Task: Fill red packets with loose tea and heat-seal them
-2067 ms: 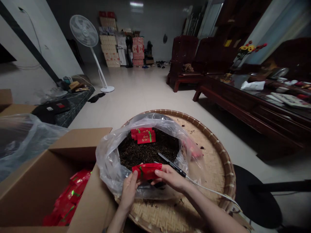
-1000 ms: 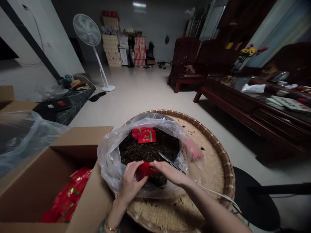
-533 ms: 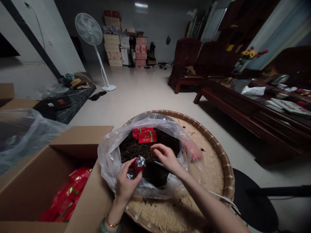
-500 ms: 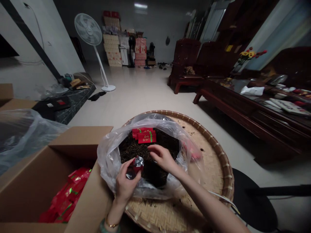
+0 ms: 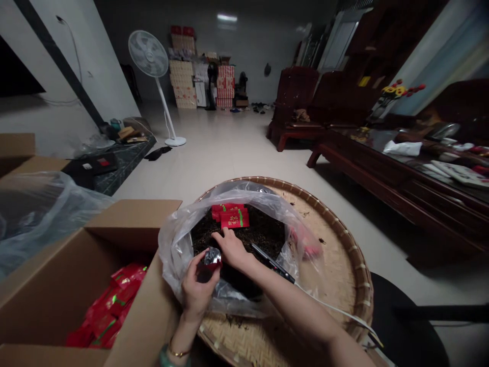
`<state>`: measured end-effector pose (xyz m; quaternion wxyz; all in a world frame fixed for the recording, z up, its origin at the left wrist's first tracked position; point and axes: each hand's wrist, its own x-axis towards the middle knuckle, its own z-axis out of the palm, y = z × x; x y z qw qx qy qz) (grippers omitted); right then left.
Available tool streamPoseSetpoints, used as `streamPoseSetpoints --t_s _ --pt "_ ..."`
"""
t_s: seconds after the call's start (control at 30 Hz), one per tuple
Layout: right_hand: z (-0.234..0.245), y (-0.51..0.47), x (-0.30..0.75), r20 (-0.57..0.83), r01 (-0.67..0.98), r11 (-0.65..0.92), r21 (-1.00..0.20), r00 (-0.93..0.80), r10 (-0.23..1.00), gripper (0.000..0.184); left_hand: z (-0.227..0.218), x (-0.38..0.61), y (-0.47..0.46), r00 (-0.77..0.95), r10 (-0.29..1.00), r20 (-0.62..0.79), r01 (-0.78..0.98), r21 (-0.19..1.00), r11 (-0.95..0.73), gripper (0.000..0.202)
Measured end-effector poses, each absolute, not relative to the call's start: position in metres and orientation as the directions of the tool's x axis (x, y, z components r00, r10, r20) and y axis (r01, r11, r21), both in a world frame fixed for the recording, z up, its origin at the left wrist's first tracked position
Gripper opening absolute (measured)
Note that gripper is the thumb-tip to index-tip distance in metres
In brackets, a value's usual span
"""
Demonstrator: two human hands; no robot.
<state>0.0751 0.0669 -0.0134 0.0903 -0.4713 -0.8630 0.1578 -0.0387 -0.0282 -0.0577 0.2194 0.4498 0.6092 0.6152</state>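
Note:
My left hand (image 5: 197, 285) holds a small red packet (image 5: 216, 266) with its silver foil mouth gaping upward. Close to its right, my right hand (image 5: 234, 250) hovers over dark dried tea leaves (image 5: 263, 232), fingers stretched forward and a little apart; I see nothing in them. The tea fills a clear plastic bag (image 5: 173, 239) with its rim folded open. Several filled-looking red packets (image 5: 234, 218) lie on the tea at the back. Beside my right forearm rests a slim black corded tool (image 5: 273, 262), partly hidden by the arm.
A round woven bamboo tray (image 5: 344, 265) bears the bag. To the left stands an open cardboard box (image 5: 133, 300) with many red packets (image 5: 110, 306) inside. A black round stool (image 5: 405, 326) is at right. Farther off are a white fan (image 5: 148, 53) and a dark wooden table (image 5: 355, 173).
My right hand has moved left, nearer the packet, uncovering the black corded tool. My left hand keeps hold of the packet. The whole view has shifted slightly.

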Motion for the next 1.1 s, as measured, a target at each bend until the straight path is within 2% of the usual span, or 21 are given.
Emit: streamPoseSetpoints --t_s 0.1,0.23,0.3,0.43,0.47,0.53,0.57,0.63,0.73,0.83,0.9,1.0,1.1 --pt "-0.02 0.071 0.079 0.057 0.727 0.506 -0.463 -0.546 0.836 0.033 -0.057 -0.038 -0.028 -0.503 0.821 0.27 0.258 0.954 -0.156 0.049" --pt "-0.03 0.079 0.088 0.124 0.523 0.373 -0.766 -0.449 0.885 0.028 -0.056 -0.038 -0.028 -0.513 0.819 0.257 0.243 0.958 -0.149 0.048" --pt "-0.034 0.082 0.094 0.121 0.407 0.289 -0.867 -0.39 0.913 0.025 -0.056 -0.038 -0.028 -0.515 0.817 0.258 0.243 0.959 -0.15 0.048" --pt "-0.037 0.082 0.103 0.086 0.322 0.196 -0.926 -0.325 0.942 0.023 -0.055 -0.037 -0.028 -0.517 0.818 0.253 0.239 0.96 -0.146 0.048" --pt "-0.036 0.081 0.105 0.057 0.269 0.146 -0.952 -0.311 0.949 0.025 -0.055 -0.037 -0.028 -0.517 0.819 0.248 0.236 0.961 -0.142 0.048" --pt "-0.033 0.078 0.107 -0.057 0.063 -0.04 -0.997 -0.301 0.952 0.032 -0.055 -0.037 -0.028 -0.515 0.823 0.238 0.231 0.964 -0.134 0.048" --pt "-0.031 0.077 0.108 -0.135 -0.079 -0.166 -0.983 -0.309 0.942 0.036 -0.054 -0.037 -0.028 -0.511 0.826 0.237 0.232 0.964 -0.133 0.048" --pt "-0.025 0.075 0.11 -0.288 -0.363 -0.416 -0.834 -0.355 0.889 0.038 -0.054 -0.036 -0.029 -0.5 0.831 0.244 0.245 0.96 -0.134 0.047" --pt "-0.018 0.073 0.112 -0.391 -0.561 -0.581 -0.589 -0.431 0.813 0.026 -0.055 -0.037 -0.029 -0.485 0.834 0.262 0.274 0.951 -0.14 0.045" --pt "-0.012 0.07 0.114 -0.395 -0.661 -0.632 -0.405 -0.497 0.773 0.017 -0.056 -0.038 -0.029 -0.477 0.828 0.293 0.308 0.939 -0.155 0.045" --pt "-0.009 0.068 0.114 -0.406 -0.697 -0.649 -0.304 -0.522 0.751 0.029 -0.057 -0.038 -0.028 -0.474 0.818 0.326 0.332 0.927 -0.177 0.045" --pt "-0.006 0.067 0.114 -0.44 -0.708 -0.659 -0.254 -0.522 0.731 0.042 -0.057 -0.038 -0.027 -0.455 0.806 0.379 0.374 0.903 -0.213 0.043" --pt "-0.008 0.068 0.114 -0.473 -0.725 -0.656 -0.212 -0.511 0.718 0.031 -0.057 -0.038 -0.027 -0.43 0.802 0.413 0.412 0.881 -0.233 0.041"
